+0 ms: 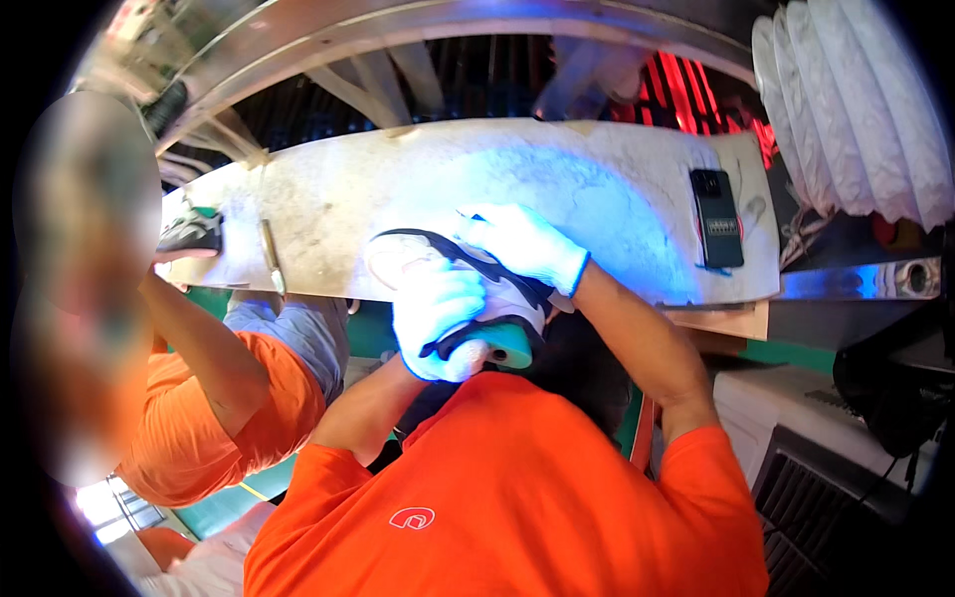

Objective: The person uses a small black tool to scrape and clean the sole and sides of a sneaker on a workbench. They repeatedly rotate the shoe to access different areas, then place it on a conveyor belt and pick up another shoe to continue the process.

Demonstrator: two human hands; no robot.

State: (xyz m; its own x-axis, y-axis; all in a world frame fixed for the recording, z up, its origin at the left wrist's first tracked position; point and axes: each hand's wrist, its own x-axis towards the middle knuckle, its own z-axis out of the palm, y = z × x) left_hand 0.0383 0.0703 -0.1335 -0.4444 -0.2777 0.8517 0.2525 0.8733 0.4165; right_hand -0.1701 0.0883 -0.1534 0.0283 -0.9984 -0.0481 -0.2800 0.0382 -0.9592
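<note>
A black and white shoe point(394, 257) is held at the near edge of the worktable, in front of my chest. A teal shoe last point(514, 344) sticks out of its opening toward me. My left hand point(438, 310), in a white glove, is closed around the shoe beside that opening, with the thumb near the last. Across the far side of the shoe lies my right hand point(522, 244), gloved too, its fingers bent down against the upper. Bright blue light washes out both gloves, so finger detail is hard to make out.
The long pale worktable point(328, 189) carries a dark phone point(718, 217) at right and a brush-like tool point(272, 256) at left. A co-worker in an orange shirt point(239, 398) holds another shoe point(191, 234) at left. A white ribbed duct point(851, 109) hangs at far right.
</note>
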